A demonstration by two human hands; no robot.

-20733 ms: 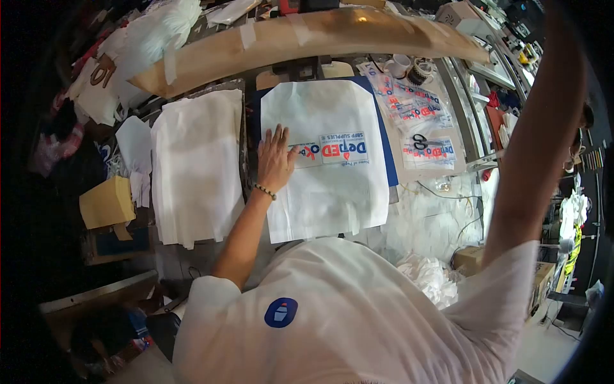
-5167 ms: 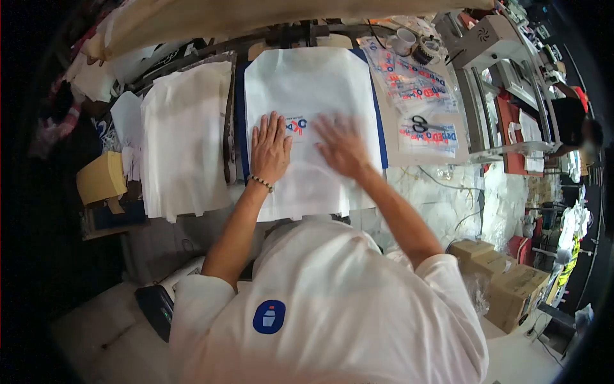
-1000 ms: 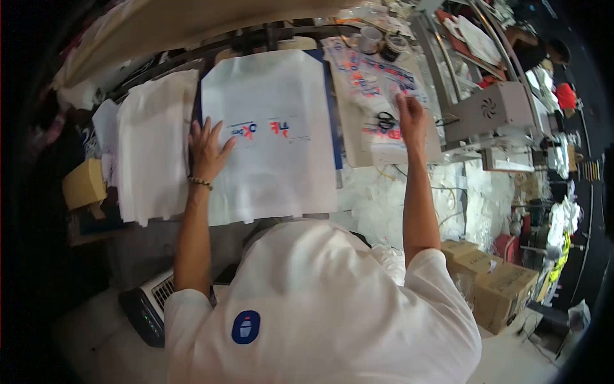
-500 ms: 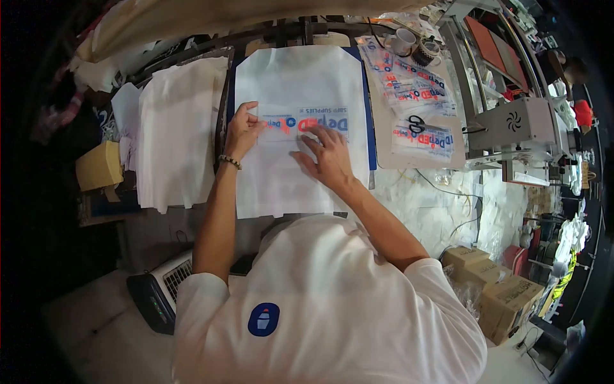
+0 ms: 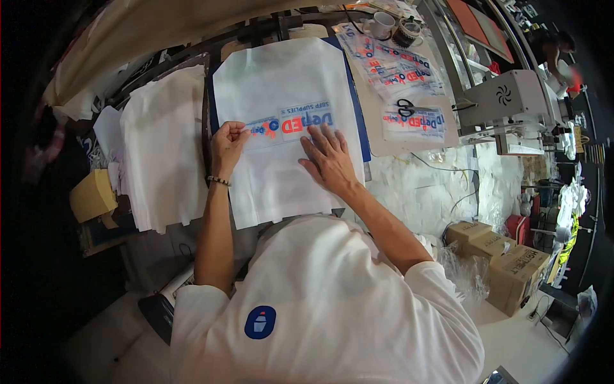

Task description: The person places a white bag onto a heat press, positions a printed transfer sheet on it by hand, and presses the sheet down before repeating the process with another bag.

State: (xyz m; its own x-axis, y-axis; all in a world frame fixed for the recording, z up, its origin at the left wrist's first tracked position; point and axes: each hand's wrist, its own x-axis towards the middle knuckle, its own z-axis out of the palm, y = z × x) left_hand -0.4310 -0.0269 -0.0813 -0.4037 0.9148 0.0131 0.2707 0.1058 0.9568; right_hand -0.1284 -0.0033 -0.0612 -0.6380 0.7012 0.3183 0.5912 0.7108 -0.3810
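Now my left hand (image 5: 227,148) pinches printed film (image 5: 293,121) — my spread right hand (image 5: 330,161) touches it. I can't tell what the white mug (image 5: 382,25) holds.

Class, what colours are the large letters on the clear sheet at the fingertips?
The large letters are red and blue, best seen in the head view.

Film (image 5: 289,125) on cloth (image 5: 281,80) — scissors (image 5: 405,108) R
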